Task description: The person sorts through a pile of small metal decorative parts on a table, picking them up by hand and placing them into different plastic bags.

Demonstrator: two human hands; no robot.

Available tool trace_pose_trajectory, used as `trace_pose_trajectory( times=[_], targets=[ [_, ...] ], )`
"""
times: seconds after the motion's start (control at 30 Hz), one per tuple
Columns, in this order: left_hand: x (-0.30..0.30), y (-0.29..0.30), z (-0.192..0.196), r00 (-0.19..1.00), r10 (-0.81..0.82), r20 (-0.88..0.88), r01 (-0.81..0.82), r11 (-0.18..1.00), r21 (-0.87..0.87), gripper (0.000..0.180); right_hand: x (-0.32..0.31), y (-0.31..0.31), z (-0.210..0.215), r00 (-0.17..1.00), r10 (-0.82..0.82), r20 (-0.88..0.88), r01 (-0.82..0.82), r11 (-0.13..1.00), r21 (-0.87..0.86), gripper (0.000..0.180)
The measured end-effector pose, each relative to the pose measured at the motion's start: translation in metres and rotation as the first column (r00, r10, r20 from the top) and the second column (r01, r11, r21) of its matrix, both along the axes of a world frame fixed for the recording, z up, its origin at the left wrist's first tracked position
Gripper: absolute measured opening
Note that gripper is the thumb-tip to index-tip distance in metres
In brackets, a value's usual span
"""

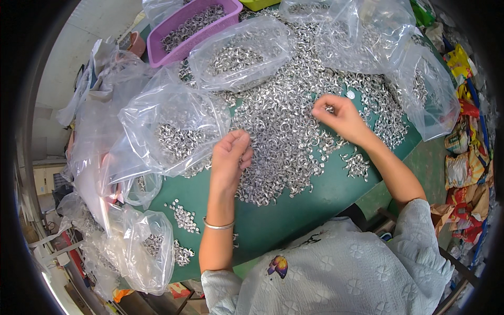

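A wide pile of small silver metal pieces, many of them ring-shaped (278,142), covers the middle of the green table (325,197). My left hand (230,152) is closed at the pile's left edge, thumb against the curled fingers, beside a clear plastic bag (210,142). A metal bangle (219,226) circles that wrist. Over the right part of the pile, my right hand (341,118) has its thumb and fingers pinched together. Whatever either hand may hold is too small or too hidden to name.
A purple plastic basket (191,34) of the same pieces stands at the back left. Clear bags (362,39) lie along the back and right. Small heaps (185,218) sit near the front left edge. Colourful packages (462,157) are stacked beyond the table's right side.
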State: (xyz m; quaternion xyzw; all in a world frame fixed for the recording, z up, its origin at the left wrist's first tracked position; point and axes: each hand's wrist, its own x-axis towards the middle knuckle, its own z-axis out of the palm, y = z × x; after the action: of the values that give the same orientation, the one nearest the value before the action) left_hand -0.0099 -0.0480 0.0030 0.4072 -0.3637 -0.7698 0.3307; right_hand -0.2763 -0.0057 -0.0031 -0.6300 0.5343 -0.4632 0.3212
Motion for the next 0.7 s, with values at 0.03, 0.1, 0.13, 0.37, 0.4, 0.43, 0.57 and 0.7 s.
trace_pose_trajectory(
  times=[0.03, 0.1, 0.13, 0.37, 0.4, 0.43, 0.57, 0.7],
  targets=[
    [-0.001, 0.002, 0.002, 0.991, 0.035, -0.126, -0.025, 0.997, 0.076, 0.010, -0.013, 0.006, 0.009, 0.858, -0.124, 0.498, -0.142, 0.875, 0.462, 0.012],
    [-0.005, 0.006, 0.010, 0.924, 0.126, -0.362, -0.042, 0.972, 0.230, 0.011, -0.013, 0.001, 0.019, 0.459, -0.228, 0.859, -0.295, 0.873, 0.389, 0.009],
    [-0.003, 0.006, 0.001, 0.876, 0.128, -0.464, -0.007, 0.968, 0.252, 0.010, -0.015, -0.002, 0.015, 0.576, -0.212, 0.790, -0.281, 0.856, 0.434, 0.009],
    [-0.035, -0.007, 0.004, 0.979, 0.075, -0.191, -0.052, 0.991, 0.124, 0.019, -0.001, -0.005, -0.010, 0.814, -0.092, -0.573, 0.014, 0.990, -0.138, 0.019],
    [-0.038, -0.012, 0.008, 0.994, 0.025, -0.111, -0.014, 0.995, 0.102, 0.020, 0.001, -0.004, -0.009, 0.821, -0.079, -0.566, 0.002, 0.991, -0.136, 0.019],
    [-0.044, -0.018, 0.006, 0.994, 0.041, 0.100, -0.019, 0.977, -0.212, 0.019, 0.002, -0.004, -0.009, 0.827, -0.067, -0.559, -0.009, 0.991, -0.133, 0.019],
    [-0.068, -0.036, 0.000, 0.723, 0.343, 0.600, 0.280, 0.648, -0.708, 0.017, -0.015, -0.008, -0.014, 0.998, -0.061, 0.029, 0.060, 0.997, 0.056, 0.009],
    [-0.083, -0.048, -0.005, 0.617, 0.426, 0.662, 0.450, 0.499, -0.741, 0.018, -0.024, -0.009, 0.016, 0.368, -0.290, 0.883, -0.203, 0.902, 0.381, 0.007]
  ],
)
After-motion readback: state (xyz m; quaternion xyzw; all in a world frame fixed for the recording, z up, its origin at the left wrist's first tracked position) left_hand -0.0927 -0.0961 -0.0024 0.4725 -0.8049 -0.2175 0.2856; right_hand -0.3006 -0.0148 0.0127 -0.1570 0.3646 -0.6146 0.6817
